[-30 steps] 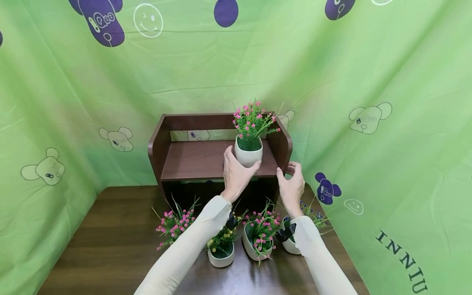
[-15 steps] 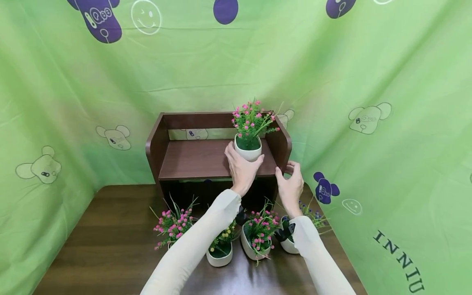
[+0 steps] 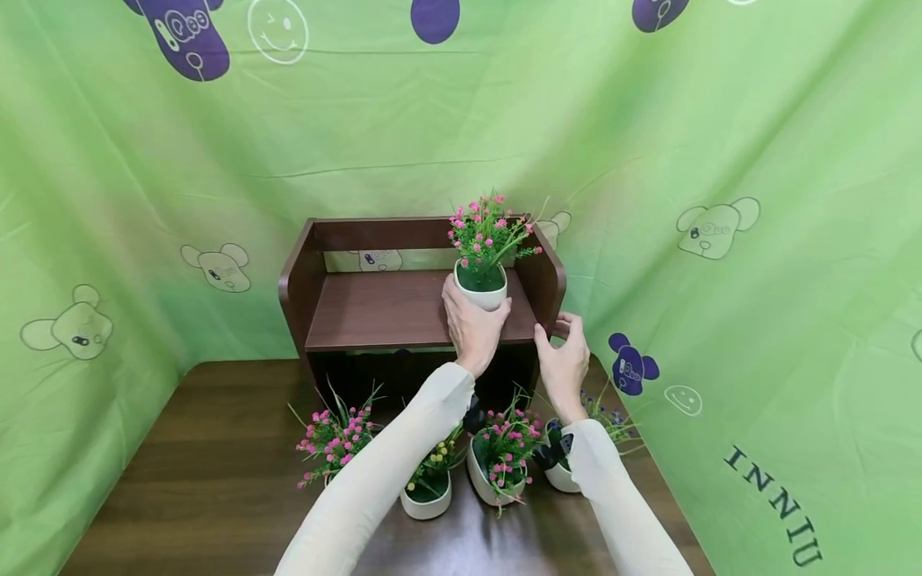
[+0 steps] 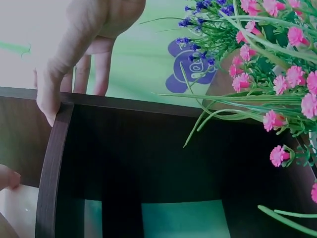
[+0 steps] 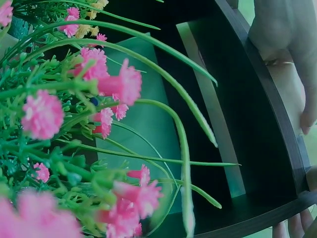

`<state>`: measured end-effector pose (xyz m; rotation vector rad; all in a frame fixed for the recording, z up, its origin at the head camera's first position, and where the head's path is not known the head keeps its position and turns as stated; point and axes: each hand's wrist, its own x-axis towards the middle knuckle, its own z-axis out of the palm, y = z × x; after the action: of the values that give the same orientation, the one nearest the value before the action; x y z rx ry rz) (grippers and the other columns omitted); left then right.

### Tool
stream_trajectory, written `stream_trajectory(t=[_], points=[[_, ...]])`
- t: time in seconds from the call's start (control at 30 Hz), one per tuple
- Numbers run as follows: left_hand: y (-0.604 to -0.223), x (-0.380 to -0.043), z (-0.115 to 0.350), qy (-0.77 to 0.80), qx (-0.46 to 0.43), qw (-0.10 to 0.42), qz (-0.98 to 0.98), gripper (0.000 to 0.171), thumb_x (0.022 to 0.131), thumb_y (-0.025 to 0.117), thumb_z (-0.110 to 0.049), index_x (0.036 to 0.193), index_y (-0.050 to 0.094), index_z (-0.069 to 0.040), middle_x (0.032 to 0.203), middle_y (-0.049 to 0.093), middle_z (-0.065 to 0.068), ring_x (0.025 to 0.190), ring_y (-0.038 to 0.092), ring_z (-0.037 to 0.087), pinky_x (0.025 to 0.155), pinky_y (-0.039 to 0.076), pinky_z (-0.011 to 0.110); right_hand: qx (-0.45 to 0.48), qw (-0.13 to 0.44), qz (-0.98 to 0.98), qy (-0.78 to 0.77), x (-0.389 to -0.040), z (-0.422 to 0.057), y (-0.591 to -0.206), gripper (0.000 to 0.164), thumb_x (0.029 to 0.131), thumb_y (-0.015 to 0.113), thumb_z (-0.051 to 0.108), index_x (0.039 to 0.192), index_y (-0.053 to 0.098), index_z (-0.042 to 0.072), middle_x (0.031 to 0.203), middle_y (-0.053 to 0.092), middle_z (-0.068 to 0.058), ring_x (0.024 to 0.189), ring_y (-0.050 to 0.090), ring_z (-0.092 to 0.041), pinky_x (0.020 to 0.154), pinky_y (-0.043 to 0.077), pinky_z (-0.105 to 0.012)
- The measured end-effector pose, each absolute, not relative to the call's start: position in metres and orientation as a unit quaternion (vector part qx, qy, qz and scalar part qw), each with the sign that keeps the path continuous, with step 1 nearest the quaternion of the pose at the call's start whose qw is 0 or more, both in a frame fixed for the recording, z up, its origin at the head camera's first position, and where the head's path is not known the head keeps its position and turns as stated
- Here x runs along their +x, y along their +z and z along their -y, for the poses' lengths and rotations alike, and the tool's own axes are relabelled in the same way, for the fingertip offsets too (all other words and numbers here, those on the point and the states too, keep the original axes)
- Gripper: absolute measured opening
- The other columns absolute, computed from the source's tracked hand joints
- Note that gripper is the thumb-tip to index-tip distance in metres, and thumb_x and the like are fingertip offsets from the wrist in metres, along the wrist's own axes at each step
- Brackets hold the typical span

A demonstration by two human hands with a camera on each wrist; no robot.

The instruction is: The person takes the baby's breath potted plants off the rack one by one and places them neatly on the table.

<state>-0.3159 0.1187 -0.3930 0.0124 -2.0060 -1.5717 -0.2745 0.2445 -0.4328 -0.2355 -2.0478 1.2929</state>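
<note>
My left hand (image 3: 473, 328) grips a white pot (image 3: 484, 296) of pink artificial flowers (image 3: 490, 232), thumb on its right side and fingers round its left. The potted plant is over the right part of the upper board of a dark brown desktop shelf (image 3: 382, 312). My right hand (image 3: 564, 356) holds the shelf's right side panel at its front edge, thumb in front and fingers on the outer face. In the left wrist view that same right hand (image 4: 84, 44) pinches the panel's corner. The left hand's thumb (image 4: 9, 177) just enters at the lower left there.
In front of the shelf, several potted plants stand on the wooden table (image 3: 216, 456): pink flowers (image 3: 334, 440) at left, a yellow-flowered pot (image 3: 426, 500), another pink one (image 3: 497, 472), and a blue-flowered pot (image 3: 563, 478) partly behind my right forearm. Green printed cloth (image 3: 648, 144) surrounds the table.
My left hand has shifted slightly, its wrist moving right and the fingers staying round the pot. The pot sits a little farther back on the board. My right hand keeps its hold.
</note>
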Motion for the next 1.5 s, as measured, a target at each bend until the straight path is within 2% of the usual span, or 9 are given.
stream_trajectory(t=[0.2, 0.43, 0.53, 0.77, 0.93, 1.27, 1.5], points=[[-0.393, -0.318, -0.117, -0.578, 0.015, 0.288, 0.764, 0.097, 0.078, 0.091, -0.025, 0.156, 0.037, -0.006, 0.146, 0.051, 0.016, 0.129, 0.056, 0.035, 0.104, 0.050, 0.051, -0.088, 0.345, 0.786, 0.506, -0.275, -0.243, -0.432, 0.035, 0.099, 0.074, 0.019, 0.128, 0.060, 0.007, 0.119, 0.071, -0.014, 0.112, 0.067, -0.029, 0.091, 0.055, -0.046], [-0.395, -0.317, -0.115, -0.577, 0.006, 0.295, 0.761, 0.095, 0.077, 0.092, -0.025, 0.154, 0.041, -0.006, 0.142, 0.054, 0.015, 0.126, 0.058, 0.034, 0.104, 0.049, 0.050, -0.091, 0.344, 0.787, 0.505, -0.275, -0.243, -0.433, 0.036, 0.098, 0.074, 0.020, 0.128, 0.060, 0.007, 0.119, 0.071, -0.014, 0.111, 0.067, -0.030, 0.091, 0.054, -0.046], [-0.395, -0.316, -0.114, -0.577, 0.004, 0.293, 0.763, 0.093, 0.076, 0.091, -0.025, 0.153, 0.041, -0.007, 0.141, 0.055, 0.015, 0.124, 0.059, 0.034, 0.102, 0.050, 0.051, -0.090, 0.348, 0.784, 0.507, -0.275, -0.244, -0.432, 0.035, 0.098, 0.074, 0.019, 0.128, 0.060, 0.006, 0.118, 0.071, -0.015, 0.111, 0.067, -0.031, 0.092, 0.054, -0.051], [-0.393, -0.312, -0.109, -0.577, -0.009, 0.282, 0.767, 0.094, 0.078, 0.090, -0.025, 0.155, 0.040, -0.007, 0.141, 0.055, 0.015, 0.122, 0.060, 0.033, 0.101, 0.051, 0.049, -0.093, 0.348, 0.787, 0.500, -0.275, -0.243, -0.432, 0.035, 0.099, 0.073, 0.020, 0.128, 0.060, 0.006, 0.119, 0.071, -0.014, 0.112, 0.067, -0.030, 0.088, 0.053, -0.040], [-0.389, -0.307, -0.104, -0.579, -0.023, 0.296, 0.760, 0.092, 0.077, 0.089, -0.024, 0.154, 0.041, -0.006, 0.139, 0.055, 0.015, 0.118, 0.061, 0.034, 0.099, 0.052, 0.050, -0.092, 0.346, 0.788, 0.500, -0.274, -0.244, -0.432, 0.035, 0.099, 0.073, 0.021, 0.129, 0.060, 0.007, 0.120, 0.071, -0.014, 0.113, 0.067, -0.030, 0.086, 0.051, -0.035], [-0.384, -0.291, -0.093, -0.586, -0.042, 0.292, 0.755, 0.092, 0.078, 0.088, -0.023, 0.155, 0.042, -0.007, 0.139, 0.056, 0.014, 0.113, 0.064, 0.034, 0.093, 0.055, 0.050, -0.093, 0.348, 0.787, 0.501, -0.274, -0.245, -0.433, 0.035, 0.099, 0.073, 0.021, 0.128, 0.060, 0.007, 0.120, 0.071, -0.015, 0.111, 0.067, -0.034, 0.088, 0.048, -0.043], [-0.381, -0.276, -0.079, -0.593, -0.056, 0.287, 0.751, 0.089, 0.078, 0.087, -0.024, 0.154, 0.044, -0.008, 0.138, 0.058, 0.013, 0.110, 0.064, 0.033, 0.090, 0.055, 0.050, -0.092, 0.352, 0.786, 0.500, -0.276, -0.244, -0.434, 0.033, 0.099, 0.073, 0.020, 0.127, 0.061, 0.006, 0.119, 0.071, -0.015, 0.109, 0.067, -0.034, 0.089, 0.045, -0.044]])
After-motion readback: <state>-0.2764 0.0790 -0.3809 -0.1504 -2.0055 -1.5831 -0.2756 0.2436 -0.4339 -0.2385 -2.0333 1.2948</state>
